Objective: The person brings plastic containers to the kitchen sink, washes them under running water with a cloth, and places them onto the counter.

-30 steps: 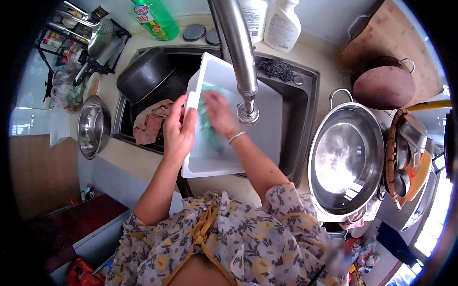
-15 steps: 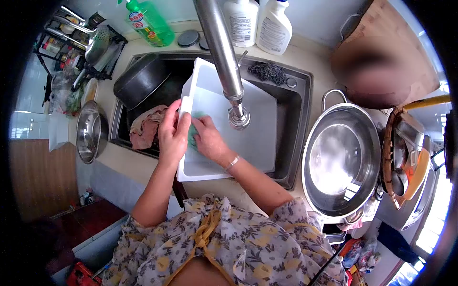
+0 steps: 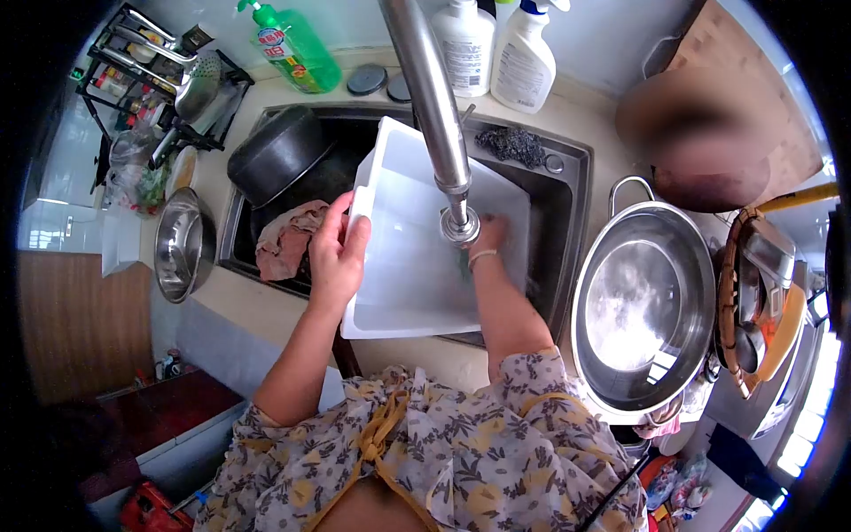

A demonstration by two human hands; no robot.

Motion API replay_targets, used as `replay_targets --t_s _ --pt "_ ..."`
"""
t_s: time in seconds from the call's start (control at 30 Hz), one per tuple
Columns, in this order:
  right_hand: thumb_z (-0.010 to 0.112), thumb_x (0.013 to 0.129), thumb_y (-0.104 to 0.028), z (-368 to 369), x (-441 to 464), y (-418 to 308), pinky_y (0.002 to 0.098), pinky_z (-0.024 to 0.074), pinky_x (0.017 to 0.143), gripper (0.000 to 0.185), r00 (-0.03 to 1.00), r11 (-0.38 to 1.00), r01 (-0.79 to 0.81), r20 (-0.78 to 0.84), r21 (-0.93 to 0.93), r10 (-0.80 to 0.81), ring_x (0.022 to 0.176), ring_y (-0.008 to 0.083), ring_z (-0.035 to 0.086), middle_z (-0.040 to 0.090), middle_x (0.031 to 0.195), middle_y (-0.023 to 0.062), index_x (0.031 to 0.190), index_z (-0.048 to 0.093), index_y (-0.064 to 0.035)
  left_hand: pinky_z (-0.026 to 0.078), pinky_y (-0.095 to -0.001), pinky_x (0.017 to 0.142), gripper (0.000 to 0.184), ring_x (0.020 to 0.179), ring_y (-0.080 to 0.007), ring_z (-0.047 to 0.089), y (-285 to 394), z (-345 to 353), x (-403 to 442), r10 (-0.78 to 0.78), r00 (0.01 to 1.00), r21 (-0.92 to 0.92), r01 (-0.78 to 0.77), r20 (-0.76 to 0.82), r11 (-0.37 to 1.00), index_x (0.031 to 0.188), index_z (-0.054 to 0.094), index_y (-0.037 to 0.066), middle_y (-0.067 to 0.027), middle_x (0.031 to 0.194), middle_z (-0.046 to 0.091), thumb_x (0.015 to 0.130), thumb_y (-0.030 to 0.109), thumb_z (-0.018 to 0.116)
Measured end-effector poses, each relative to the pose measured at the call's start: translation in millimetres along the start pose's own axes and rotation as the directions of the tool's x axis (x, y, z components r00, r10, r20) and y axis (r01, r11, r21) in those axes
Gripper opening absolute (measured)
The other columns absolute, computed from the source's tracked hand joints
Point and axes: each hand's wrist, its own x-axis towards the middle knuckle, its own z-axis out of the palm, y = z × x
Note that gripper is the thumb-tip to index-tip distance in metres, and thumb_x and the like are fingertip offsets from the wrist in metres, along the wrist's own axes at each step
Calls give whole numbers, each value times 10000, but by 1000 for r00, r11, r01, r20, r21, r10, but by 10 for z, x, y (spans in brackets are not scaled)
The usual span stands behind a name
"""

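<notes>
A white rectangular bin [image 3: 399,239] is tilted over the sink, its opening facing me. My left hand [image 3: 337,253] grips its left rim, thumb on the near side. Inside the bin, at its right part, is my right hand [image 3: 489,235], partly behind the tap head [image 3: 460,227] and blurred. A bit of green cloth [image 3: 464,264] shows beside the right wrist, which wears a bracelet; the fingers are mostly hidden. The curved metal tap [image 3: 430,97] hangs over the bin.
In the sink's left basin are a dark pot [image 3: 277,155] and a pink cloth [image 3: 291,241]. A steel bowl [image 3: 184,245] stands left, a large steel basin [image 3: 644,306] right. Behind stand a green soap bottle [image 3: 297,49] and white bottles [image 3: 523,58]. A black scourer [image 3: 511,144] lies behind the sink.
My right hand has moved from the bin's left side across to its right side, with the green cloth. My left hand keeps its hold on the rim. The camera view has shifted slightly.
</notes>
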Motion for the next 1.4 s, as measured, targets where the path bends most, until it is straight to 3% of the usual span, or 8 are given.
replay_targets --t_s 0.33,0.5,0.57,0.8,0.97,1.17,1.27,1.4 --pt "686 753 -158 66 -848 -996 378 418 892 327 719 623 593 13 511 -695 987 275 530 573 999 120 1049 574 -78 481 -396 836 420 895 -356 586 725 254 -70 489 789 603 -606 373 518 1241 520 -5 -164 1056 568 825 28 566" --pt "867 535 -318 146 -316 26 409 370 1000 724 863 872 457 151 176 -482 1083 358 501 571 1118 154 1155 569 -90 483 -397 826 232 948 -295 589 503 710 -119 -4 816 455 -318 578 832 1088 560 8 -156 1062 585 867 25 491" --pt "883 512 -338 222 -148 311 402 373 1003 785 956 956 247 118 160 -267 1112 351 498 560 1177 161 1176 563 -69 483 -381 848 235 989 -237 592 610 947 -4 -569 708 -44 641 417 766 1118 533 11 -110 1095 581 889 40 494" --pt "789 667 -231 267 -960 -786 364 407 959 561 914 710 69 241 701 -327 1101 258 514 571 1201 147 1154 589 -36 536 -356 805 203 933 -215 658 -115 1348 412 -662 634 -36 732 400 680 1097 593 16 -122 1039 667 906 60 544" --pt "722 778 -154 -333 -1537 -1259 337 432 928 404 538 581 -74 523 810 -661 1094 191 525 578 1219 136 1139 608 -13 530 -409 763 297 906 -302 671 -268 1057 677 -114 776 735 -525 621 430 951 660 51 -152 924 697 853 311 555" --pt "644 849 -155 -626 -1488 -934 370 445 928 305 69 784 347 820 514 -568 1022 220 590 658 1066 125 1118 623 -12 503 -401 852 404 1050 -331 616 -259 847 574 -474 755 877 -283 453 388 1064 666 123 -167 1105 653 768 392 605" --pt "570 878 -79 -131 -1032 -484 366 499 809 177 843 756 -168 490 632 -223 904 227 628 676 916 112 1027 638 -12 501 -408 840 426 1076 -336 601 -612 979 639 -428 792 832 -172 435 527 1105 637 122 -161 1139 641 751 358 641" --pt "515 923 -87 -544 -826 -754 354 517 714 149 926 319 -327 369 889 -80 837 212 631 658 920 103 1008 619 -24 522 -479 736 246 879 -257 659 -810 1298 509 -734 608 132 736 301 664 971 625 151 -89 934 670 807 334 642"
